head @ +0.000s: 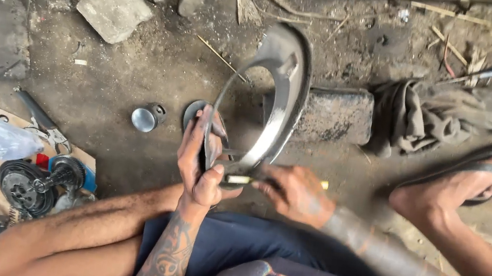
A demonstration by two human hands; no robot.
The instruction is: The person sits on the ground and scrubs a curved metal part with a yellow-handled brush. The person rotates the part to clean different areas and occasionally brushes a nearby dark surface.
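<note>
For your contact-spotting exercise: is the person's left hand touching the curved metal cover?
Touching. The head view shows the left hand wrapped around the lower edge of the curved metal cover, fingers pressed against it, no gap.

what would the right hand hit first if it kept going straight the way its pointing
The right hand points toward the left hand, holding a yellow-handled tool. Going straight on, it would first meet the lower end of the curved metal cover, then the left hand gripping it. Depth is unclear, so this is a judgement.

Both hands (203, 157) (293, 192) closed, close together
</note>
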